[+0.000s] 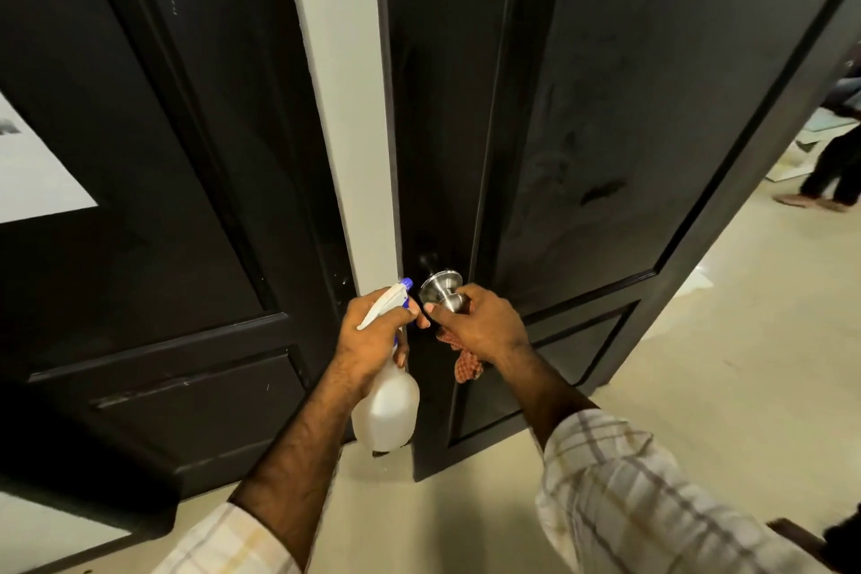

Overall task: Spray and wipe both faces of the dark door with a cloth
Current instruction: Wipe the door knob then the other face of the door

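The dark panelled door [605, 117] stands ajar in front of me, with smear marks on its upper panel. Its round steel knob [442, 291] is gripped by my right hand [480, 326]. The same hand also holds a reddish checked cloth [466, 364], which hangs below the palm. My left hand [372, 336] grips the neck of a white spray bottle [384, 410] with a blue-tipped nozzle [406, 283]. The nozzle points up at the door's edge, just left of the knob.
A second dark door [140, 154] fills the left, split from the first by a white jamb [345, 107]. Pale floor [722, 364] opens to the right, where another person's legs [834, 172] stand at the far edge beside flat sheets on the floor.
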A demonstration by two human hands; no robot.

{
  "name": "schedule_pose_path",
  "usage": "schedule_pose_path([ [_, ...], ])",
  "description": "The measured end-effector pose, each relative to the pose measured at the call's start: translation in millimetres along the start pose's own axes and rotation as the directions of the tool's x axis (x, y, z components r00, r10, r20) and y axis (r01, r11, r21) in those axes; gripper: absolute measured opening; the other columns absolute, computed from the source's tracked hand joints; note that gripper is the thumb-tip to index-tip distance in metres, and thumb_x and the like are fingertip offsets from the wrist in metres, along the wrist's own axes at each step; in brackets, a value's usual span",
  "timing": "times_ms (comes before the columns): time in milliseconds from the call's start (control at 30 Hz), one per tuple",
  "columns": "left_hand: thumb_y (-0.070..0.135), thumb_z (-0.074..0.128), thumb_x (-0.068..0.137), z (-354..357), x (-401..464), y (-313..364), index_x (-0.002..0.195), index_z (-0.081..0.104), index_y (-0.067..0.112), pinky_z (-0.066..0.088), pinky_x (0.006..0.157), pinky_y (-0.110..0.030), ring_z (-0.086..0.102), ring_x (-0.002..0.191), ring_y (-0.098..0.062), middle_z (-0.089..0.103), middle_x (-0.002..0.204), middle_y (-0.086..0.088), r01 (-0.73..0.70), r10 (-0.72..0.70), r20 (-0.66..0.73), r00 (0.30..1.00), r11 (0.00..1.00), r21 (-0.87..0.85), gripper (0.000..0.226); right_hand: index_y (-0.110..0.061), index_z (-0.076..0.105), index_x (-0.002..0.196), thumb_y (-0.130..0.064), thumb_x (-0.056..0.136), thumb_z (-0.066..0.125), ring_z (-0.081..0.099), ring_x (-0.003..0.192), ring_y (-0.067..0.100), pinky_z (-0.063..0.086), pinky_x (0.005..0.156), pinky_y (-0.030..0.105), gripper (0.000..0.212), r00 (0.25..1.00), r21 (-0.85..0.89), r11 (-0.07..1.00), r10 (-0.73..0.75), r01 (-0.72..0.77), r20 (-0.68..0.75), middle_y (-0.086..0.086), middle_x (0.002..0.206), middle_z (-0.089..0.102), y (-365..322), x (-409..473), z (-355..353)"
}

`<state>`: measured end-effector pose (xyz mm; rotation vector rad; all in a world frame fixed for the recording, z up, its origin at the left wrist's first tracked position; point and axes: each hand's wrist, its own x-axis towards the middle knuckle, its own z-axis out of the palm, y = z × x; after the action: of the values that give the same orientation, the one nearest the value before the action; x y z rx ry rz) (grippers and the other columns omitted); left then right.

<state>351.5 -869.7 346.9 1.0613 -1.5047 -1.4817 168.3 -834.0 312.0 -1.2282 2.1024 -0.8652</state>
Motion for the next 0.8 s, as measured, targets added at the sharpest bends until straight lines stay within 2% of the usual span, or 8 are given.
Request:
schedule_pose_path([
  [100, 0.005, 0.062, 0.101, -8, 8, -5, 0.096, 0.074, -0.001, 0.046, 0.042, -0.029, 0.052, 0.045, -0.031, 0.076, 0.09, -0.02, 0.001, -0.003, 0.068, 0.998, 1.0, 0.025, 0.014, -0.029, 0.072, 0.115, -0.063, 0.092, 0.072, 0.064, 0.082, 0.003, 0.042, 0.064, 0.024, 0.041, 0.998, -0.036, 0.998, 0.045, -0.047, -0.046, -0.015, 0.092, 0.07, -10, 0, 1],
  [267, 0.011, 0.066, 0.094, -15, 7, -10, 0.095, 0.073, 0.0, 0.046, 0.042, -0.03, 0.053, 0.042, -0.029, 0.075, 0.088, -0.023, -0.033, 0.026, 0.169, 0.985, 0.999, 0.04, 0.013, -0.03, 0.066, 0.112, -0.048, 0.094, 0.075, 0.062, 0.074, 0.0, 0.041, 0.061, 0.022, 0.028, 0.99, 0.044, 0.992, 0.122, -0.119, -0.072, -0.013, 0.091, 0.067, -19, -13, 8],
  [367, 0.014, 0.068, 0.094, -20, -1, -12, 0.097, 0.073, 0.0, 0.046, 0.043, -0.031, 0.054, 0.042, -0.028, 0.075, 0.087, -0.023, -0.033, 0.023, 0.226, 0.974, 0.999, 0.038, 0.015, -0.03, 0.069, 0.115, -0.053, 0.089, 0.076, 0.065, 0.083, 0.008, 0.044, 0.065, 0.027, 0.036, 0.981, 0.017, 0.989, 0.148, -0.147, -0.121, -0.011, 0.095, 0.07, -23, -18, 12],
  [533, 0.01, 0.066, 0.099, -21, -17, -14, 0.098, 0.073, 0.002, 0.048, 0.044, -0.031, 0.053, 0.043, -0.026, 0.075, 0.086, -0.02, -0.025, 0.012, 0.272, 0.962, 0.999, 0.045, 0.011, -0.031, 0.07, 0.118, -0.061, 0.087, 0.079, 0.063, 0.087, 0.008, 0.045, 0.068, 0.028, 0.044, 0.965, -0.018, 0.977, 0.208, -0.214, -0.161, -0.009, 0.1, 0.07, -16, -37, 8],
  [667, 0.011, 0.067, 0.098, -18, -29, -14, 0.1, 0.074, 0.004, 0.048, 0.044, -0.03, 0.053, 0.043, -0.025, 0.075, 0.086, -0.022, -0.009, -0.006, 0.282, 0.959, 0.999, 0.05, 0.01, -0.028, 0.069, 0.123, -0.051, 0.086, 0.084, 0.066, 0.09, 0.012, 0.052, 0.077, 0.03, 0.047, 0.955, -0.012, 0.968, 0.247, -0.252, -0.165, -0.005, 0.104, 0.071, -7, -54, 2],
  [800, 0.01, 0.066, 0.097, -14, -41, -12, 0.098, 0.074, 0.005, 0.047, 0.044, -0.029, 0.052, 0.042, -0.023, 0.075, 0.088, -0.022, -0.023, 0.012, 0.295, 0.955, 0.999, 0.031, 0.01, -0.03, 0.068, 0.126, -0.047, 0.086, 0.085, 0.067, 0.095, 0.015, 0.052, 0.079, 0.031, 0.047, 0.947, -0.027, 0.961, 0.264, -0.274, -0.185, -0.002, 0.109, 0.071, 3, -73, -3],
])
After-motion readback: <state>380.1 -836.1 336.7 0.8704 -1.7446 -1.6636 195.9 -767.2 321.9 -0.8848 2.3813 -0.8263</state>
